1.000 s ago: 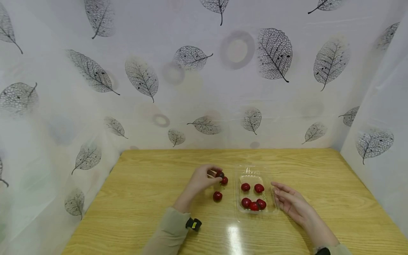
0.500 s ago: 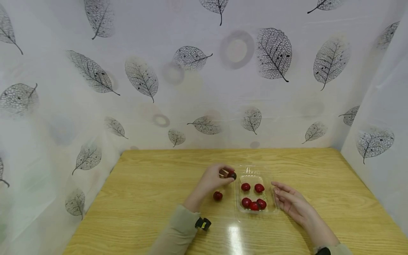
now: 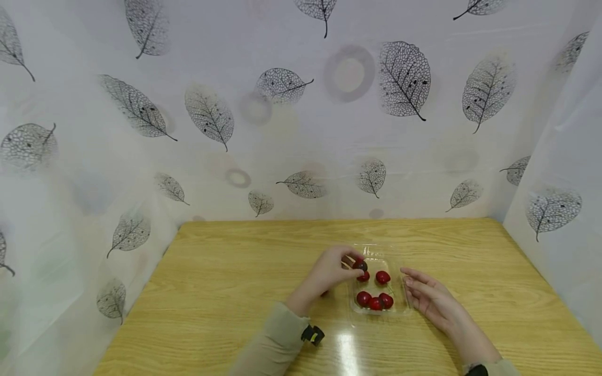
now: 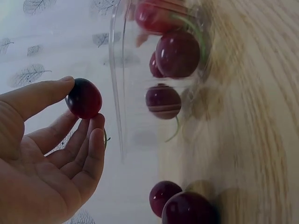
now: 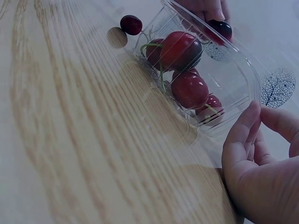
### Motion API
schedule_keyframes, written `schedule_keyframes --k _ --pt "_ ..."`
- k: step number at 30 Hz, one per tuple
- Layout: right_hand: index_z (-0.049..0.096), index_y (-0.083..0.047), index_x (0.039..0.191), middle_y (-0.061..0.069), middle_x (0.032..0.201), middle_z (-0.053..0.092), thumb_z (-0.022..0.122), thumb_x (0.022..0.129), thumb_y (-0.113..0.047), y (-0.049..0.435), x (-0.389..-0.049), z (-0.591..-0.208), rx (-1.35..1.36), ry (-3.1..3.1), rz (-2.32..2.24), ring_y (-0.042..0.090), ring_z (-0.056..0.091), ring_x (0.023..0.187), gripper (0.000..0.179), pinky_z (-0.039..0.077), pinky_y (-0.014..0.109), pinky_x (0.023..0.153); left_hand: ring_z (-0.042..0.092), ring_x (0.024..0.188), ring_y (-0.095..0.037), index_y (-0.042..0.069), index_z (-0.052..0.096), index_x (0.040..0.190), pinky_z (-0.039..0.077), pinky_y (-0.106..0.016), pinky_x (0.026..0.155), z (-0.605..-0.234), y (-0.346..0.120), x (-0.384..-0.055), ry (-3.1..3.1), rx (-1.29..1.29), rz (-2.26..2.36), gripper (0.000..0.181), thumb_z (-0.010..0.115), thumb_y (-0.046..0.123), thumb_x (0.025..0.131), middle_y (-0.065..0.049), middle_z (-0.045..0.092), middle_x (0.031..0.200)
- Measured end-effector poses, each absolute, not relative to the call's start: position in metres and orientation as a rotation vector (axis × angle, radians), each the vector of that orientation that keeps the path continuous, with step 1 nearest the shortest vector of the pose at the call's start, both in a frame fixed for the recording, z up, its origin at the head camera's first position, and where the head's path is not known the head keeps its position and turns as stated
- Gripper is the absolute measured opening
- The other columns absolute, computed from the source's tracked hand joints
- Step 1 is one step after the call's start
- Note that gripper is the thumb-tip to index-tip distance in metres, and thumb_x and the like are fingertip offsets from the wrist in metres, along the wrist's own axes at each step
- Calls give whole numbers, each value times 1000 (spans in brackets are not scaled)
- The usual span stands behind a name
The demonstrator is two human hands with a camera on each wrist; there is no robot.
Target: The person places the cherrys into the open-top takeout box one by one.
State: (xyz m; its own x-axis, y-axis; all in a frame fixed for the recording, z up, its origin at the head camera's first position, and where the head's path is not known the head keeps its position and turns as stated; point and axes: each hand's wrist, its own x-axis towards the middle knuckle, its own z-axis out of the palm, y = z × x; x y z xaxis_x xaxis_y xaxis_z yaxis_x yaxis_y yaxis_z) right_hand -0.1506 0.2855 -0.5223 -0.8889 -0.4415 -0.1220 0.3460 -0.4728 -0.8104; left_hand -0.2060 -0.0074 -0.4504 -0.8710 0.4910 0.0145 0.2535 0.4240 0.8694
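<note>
My left hand (image 3: pixel 331 271) is over the left side of a clear plastic container (image 3: pixel 403 308). It pinches a dark red cherry (image 4: pixel 84 99) between thumb and fingertips, above the rim. Inside the container lie several cherries, among them one cherry (image 3: pixel 382 277) at the back right and a cluster with a bright red cherry (image 3: pixel 375 303) near the front. At the container's right side, my right hand (image 3: pixel 432 300) holds the rim between thumb and fingertips, best seen in the right wrist view. Some of the cherries have green stems.
Two loose cherries lie outside the container in the left wrist view, including a dark cherry (image 4: pixel 189 210); my left hand and arm mostly hide them in the head view. The wooden table (image 3: pixel 226 271) meets a leaf-patterned curtain (image 3: pixel 301 130) at the back and sides.
My left hand has carried the cherry rightward from the table to over the container. The right hand and the container have stayed put.
</note>
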Motion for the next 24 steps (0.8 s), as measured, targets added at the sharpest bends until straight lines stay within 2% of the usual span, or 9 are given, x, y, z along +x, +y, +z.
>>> schedule_keyframes --k 6,24 --pt "73 -25 127 -9 112 72 40 114 -2 286 -151 -522 -133 1268 -2355 2 68 102 43 58 18 90 70 91 -8 6 76 117 58 -16 79 -453 1 -201 2411 656 1419 28 84 9 90 -8 77 111" --pt "74 -26 126 -10 112 71 41 113 -3 285 -151 -521 -116 1265 -2356 2 68 103 42 58 17 91 67 86 -4 6 76 114 55 -13 72 -458 17 -193 2440 726 1304 26 85 4 89 -6 75 110"
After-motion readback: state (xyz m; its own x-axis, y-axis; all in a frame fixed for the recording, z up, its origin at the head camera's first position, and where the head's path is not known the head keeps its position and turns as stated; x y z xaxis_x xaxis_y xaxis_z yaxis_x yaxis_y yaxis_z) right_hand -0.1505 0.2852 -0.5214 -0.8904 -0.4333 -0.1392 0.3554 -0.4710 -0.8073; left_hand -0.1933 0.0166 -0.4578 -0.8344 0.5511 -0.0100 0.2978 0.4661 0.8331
